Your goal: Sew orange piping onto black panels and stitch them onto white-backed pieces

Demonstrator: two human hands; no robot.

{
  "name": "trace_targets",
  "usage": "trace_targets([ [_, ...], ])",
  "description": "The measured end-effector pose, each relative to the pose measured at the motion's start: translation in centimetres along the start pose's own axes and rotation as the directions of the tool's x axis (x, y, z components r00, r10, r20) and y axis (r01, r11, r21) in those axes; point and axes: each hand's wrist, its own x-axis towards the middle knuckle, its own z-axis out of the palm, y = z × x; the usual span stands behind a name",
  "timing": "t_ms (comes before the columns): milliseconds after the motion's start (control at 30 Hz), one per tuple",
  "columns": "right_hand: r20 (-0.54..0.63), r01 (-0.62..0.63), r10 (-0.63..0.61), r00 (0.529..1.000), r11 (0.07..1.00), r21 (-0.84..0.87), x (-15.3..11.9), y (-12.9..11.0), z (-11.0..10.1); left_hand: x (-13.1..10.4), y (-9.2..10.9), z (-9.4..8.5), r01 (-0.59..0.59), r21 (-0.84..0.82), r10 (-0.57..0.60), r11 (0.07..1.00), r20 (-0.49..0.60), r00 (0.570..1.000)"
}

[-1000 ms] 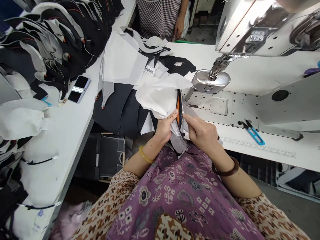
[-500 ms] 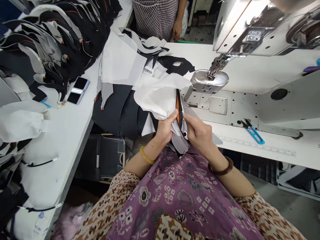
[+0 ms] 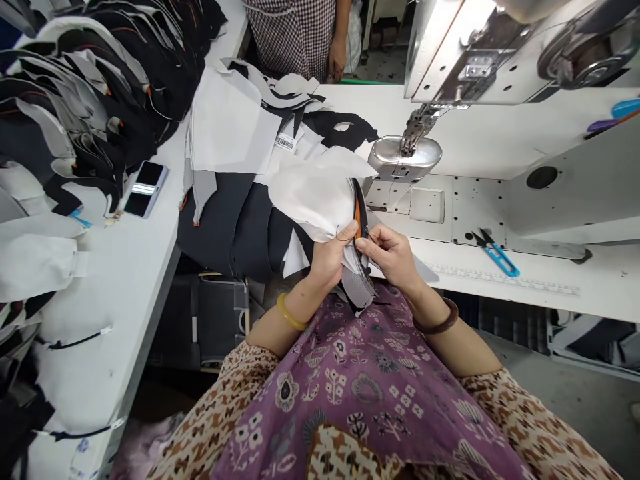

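Note:
Between my hands is a sewn fabric piece (image 3: 313, 190) with a white lining, a black edge and an orange strip. My left hand (image 3: 331, 259) is closed on it, the thumb pressed near the orange strip. On the other side, my right hand (image 3: 393, 253) pinches the black edge between thumb and fingers. Grey mesh layers (image 3: 359, 283) hang below, close to my lap. Dark fabric panels (image 3: 250, 223) lie just left of the piece. My fingers partly hide the seam.
The sewing machine (image 3: 405, 157) stands ahead on the right. Blue thread snips (image 3: 499, 253) and a ruler strip (image 3: 515, 280) lie on its table. A phone (image 3: 146, 190) and heaped fabric pieces (image 3: 100, 93) are at left. Another person's hand (image 3: 337, 59) hangs beyond the table.
My right hand has gone from a pointing finger along the edge to a thumb-and-finger pinch on it. My left hand keeps its hold. The view has shifted slightly.

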Motion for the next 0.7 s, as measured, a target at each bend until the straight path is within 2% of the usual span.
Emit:
trace_targets([
  [300,-0.077,-0.090,0.101,0.992,0.986,0.139,-0.4,0.2,0.3,0.0,-0.4,0.6,0.096,-0.058,-0.097,0.994,-0.019,0.995],
  [433,-0.026,-0.108,0.113,0.993,0.984,0.141,-0.1,0.2,-0.4,0.1,-0.6,0.7,0.015,-0.041,-0.015,0.999,0.022,1.000],
  [533,0.072,-0.051,0.061,0.996,0.989,-0.140,-0.3,0.0,-1.7,0.1,-0.7,0.6,-0.034,-0.051,0.036,0.998,0.048,0.998],
  [633,0.061,0.040,-0.010,0.998,0.860,-0.509,-1.0,-0.4,-2.9,0.1,-0.7,0.4,-0.026,-0.056,0.029,0.998,0.052,0.998],
  [700,0.046,0.078,-0.063,0.997,0.762,-0.643,-1.5,-0.7,-3.2,0.1,-0.8,0.3,-0.020,-0.039,0.022,0.999,0.053,0.998],
])
